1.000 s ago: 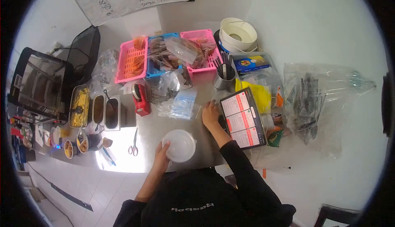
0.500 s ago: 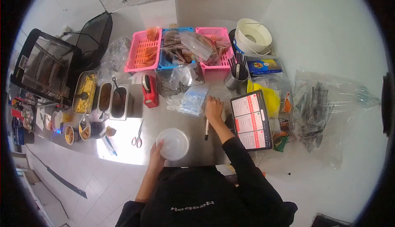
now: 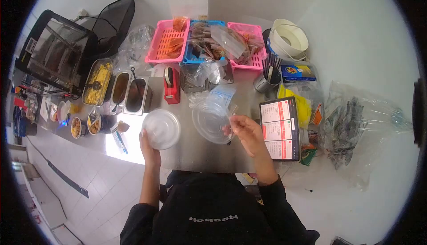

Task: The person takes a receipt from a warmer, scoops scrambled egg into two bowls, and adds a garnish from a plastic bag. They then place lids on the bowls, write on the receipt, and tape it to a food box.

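Note:
My left hand [image 3: 149, 149] holds a round white plastic container [image 3: 161, 128] by its near edge, lifted over the left part of the steel counter [image 3: 195, 149]. In my right hand [image 3: 247, 130] is a clear round lid [image 3: 212, 121], pinched at its right rim and tilted above the counter's middle. Container and lid are apart, side by side. A tablet [image 3: 280, 128] with red and white order cards lies just right of my right hand.
Pink and blue baskets [image 3: 167, 46] of packets stand at the back, with a red tape dispenser [image 3: 171, 85], steel sauce tins [image 3: 133, 94], a utensil cup [image 3: 266, 81], stacked white tubs [image 3: 289, 42] and bags of cutlery [image 3: 347, 120] on the right. Floor lies left of the counter.
The right hand left the pen by the tablet and now holds the clear lid. The left hand lifted the white container up and left. The camera view tilted down.

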A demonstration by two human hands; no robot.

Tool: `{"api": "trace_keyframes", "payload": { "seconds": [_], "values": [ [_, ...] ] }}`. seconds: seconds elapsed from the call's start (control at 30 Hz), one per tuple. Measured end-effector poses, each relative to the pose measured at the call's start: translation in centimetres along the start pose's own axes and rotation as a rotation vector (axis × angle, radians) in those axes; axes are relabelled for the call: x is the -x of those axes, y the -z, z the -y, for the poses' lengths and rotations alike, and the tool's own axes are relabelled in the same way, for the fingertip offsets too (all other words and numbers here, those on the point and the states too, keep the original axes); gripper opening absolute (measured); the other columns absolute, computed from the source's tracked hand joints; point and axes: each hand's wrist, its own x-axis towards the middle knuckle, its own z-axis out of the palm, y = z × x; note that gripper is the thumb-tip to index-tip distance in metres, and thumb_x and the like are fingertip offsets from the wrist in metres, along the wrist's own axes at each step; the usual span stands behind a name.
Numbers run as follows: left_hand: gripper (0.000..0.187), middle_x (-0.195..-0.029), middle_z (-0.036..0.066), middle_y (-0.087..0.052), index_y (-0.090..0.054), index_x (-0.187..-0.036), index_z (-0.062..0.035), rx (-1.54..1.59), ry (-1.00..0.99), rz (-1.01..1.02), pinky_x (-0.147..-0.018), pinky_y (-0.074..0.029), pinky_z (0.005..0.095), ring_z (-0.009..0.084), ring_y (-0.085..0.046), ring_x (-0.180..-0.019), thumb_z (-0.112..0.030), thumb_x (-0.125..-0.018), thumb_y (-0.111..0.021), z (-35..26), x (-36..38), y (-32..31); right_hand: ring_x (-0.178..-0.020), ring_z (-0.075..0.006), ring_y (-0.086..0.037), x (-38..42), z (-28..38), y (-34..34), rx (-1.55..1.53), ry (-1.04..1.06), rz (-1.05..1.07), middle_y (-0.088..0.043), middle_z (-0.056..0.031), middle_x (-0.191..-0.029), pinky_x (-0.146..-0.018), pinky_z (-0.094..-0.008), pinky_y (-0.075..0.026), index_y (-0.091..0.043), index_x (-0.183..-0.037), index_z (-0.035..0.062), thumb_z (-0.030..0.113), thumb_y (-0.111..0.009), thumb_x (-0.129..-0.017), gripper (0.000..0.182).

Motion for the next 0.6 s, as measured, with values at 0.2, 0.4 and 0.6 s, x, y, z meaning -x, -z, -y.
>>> {"api": "trace_keyframes", "payload": {
  "seconds": [0.2, 0.4, 0.6],
  "values": [
    [0.040, -0.120, 0.010, -0.049, -0.041, -0.124, -0.0043, 0.060, -0.074, -0.054, -0.095, -0.042, 0.0359, 0.0201, -0.049, -0.113, -0.033, -0.096, -0.042, -2.7, 0.5, -0.6, -0.090, -0.0210, -0.060, 0.7, 0.8, -0.9, -0.125, -0.021, 0.095, -0.061, -0.0137, -0.100, -0.086, -0.0356, -0.046, -0.052, -0.116, -0.0016, 0.009, -0.056, -0.087, 0.031],
    [0.042, -0.120, 0.010, -0.049, -0.041, -0.126, -0.0049, 0.233, -0.030, 0.069, -0.096, -0.040, 0.0359, 0.0195, -0.048, -0.112, -0.033, -0.095, -0.044, -5.3, 2.6, -4.8, -0.103, -0.0244, -0.054, -2.1, -7.6, 0.7, 0.846, 0.109, 0.052, -0.051, -0.0102, -0.114, -0.088, -0.0355, -0.045, -0.047, -0.125, 0.0021, 0.027, -0.060, -0.088, 0.046],
    [0.045, -0.122, 0.013, -0.044, -0.037, -0.128, -0.0012, -0.233, -0.300, 0.142, -0.094, -0.036, 0.0315, 0.0208, -0.043, -0.114, -0.030, -0.095, -0.046, -3.5, 5.0, -7.9, -0.119, -0.0259, -0.042, -0.9, -0.7, -6.0, 0.090, 0.155, 0.189, -0.037, -0.0117, -0.132, -0.093, -0.0394, -0.041, -0.018, -0.143, 0.0083, 0.039, -0.071, -0.077, 0.089]
  ]
}}
